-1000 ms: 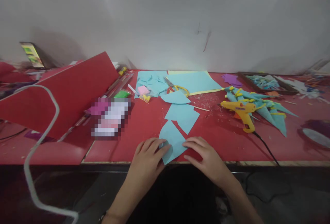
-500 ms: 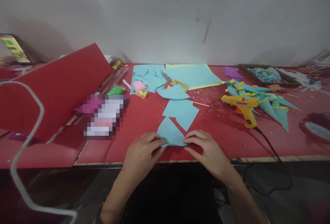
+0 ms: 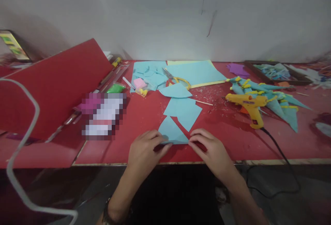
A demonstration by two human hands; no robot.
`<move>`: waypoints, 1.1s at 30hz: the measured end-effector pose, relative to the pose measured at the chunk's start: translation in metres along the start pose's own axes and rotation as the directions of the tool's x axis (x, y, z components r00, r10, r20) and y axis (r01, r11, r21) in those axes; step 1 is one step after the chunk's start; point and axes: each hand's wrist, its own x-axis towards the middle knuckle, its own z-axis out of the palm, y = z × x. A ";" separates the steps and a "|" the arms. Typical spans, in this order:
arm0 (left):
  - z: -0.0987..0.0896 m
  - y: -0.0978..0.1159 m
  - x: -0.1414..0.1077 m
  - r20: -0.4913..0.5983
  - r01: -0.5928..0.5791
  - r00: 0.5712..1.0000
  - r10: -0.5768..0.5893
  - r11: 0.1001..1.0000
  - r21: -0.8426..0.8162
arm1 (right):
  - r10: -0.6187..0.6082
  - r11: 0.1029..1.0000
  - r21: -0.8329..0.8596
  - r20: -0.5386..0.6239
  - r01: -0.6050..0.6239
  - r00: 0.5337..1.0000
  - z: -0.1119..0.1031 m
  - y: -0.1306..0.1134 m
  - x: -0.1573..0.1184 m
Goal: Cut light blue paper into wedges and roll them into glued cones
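**Blue paper piece (image 3: 172, 130) is lying between two hands at the lower centre of the frame**

The pale wall (image 3: 155, 18) is filling the top, and the red table (image 3: 144, 114) is stretching across the middle. At left, a big red board (image 3: 64, 87) is leaning at a slant. At upper centre, a blue sheet (image 3: 193, 73) is lying over a yellow one.

The left hand (image 3: 146, 145) is holding the near left edge of the paper in a narrow pinch; the right hand (image 3: 212, 149) is pinching its right corner, thumb and fingers nearly together. The near edge is curling up a little between them.

At right, blue paper cones (image 3: 287, 114) with yellow trim are lying in a heap behind a yellow glue gun (image 3: 248, 104). Just above the held piece, other cut blue shapes (image 3: 188, 114) are overlapping, with scissors (image 3: 180, 79) resting behind them. Left of the scissors, a pink block (image 3: 140, 83) is sitting near a green packet (image 3: 115, 88). Smallest, a thin stick (image 3: 204, 103) is lying right of the cut shapes.
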 end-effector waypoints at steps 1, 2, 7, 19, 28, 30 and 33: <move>0.000 0.000 0.000 -0.001 0.003 1.000 -0.003 1.000 -0.008 | 0.000 1.000 -0.017 -0.013 0.000 1.000 0.001 0.000 -0.001; 0.000 0.000 0.001 -0.004 0.005 1.000 -0.005 1.000 -0.012 | 0.006 0.999 -0.034 -0.031 -0.007 0.999 0.002 0.000 -0.001; 0.001 0.000 0.002 -0.018 -0.008 1.000 0.008 1.000 -0.001 | 0.038 0.997 -0.068 -0.104 -0.045 0.994 0.005 -0.002 -0.004; 0.007 0.007 0.000 -0.081 0.116 0.991 -0.109 0.989 0.094 | 0.090 0.990 -0.099 -0.113 -0.101 0.990 0.007 -0.008 0.001; 0.005 0.002 -0.002 -0.019 0.045 0.999 -0.045 0.999 -0.014 | 0.034 0.992 -0.122 -0.073 -0.043 0.997 0.005 -0.008 0.000; 0.001 0.001 -0.004 0.023 0.005 1.000 -0.002 0.993 -0.117 | -0.053 0.990 -0.129 -0.012 0.051 0.999 0.003 -0.007 -0.003; -0.009 0.003 -0.006 0.065 0.043 0.998 -0.023 0.945 -0.324 | -0.165 0.979 -0.117 0.013 0.165 0.986 0.001 -0.005 -0.009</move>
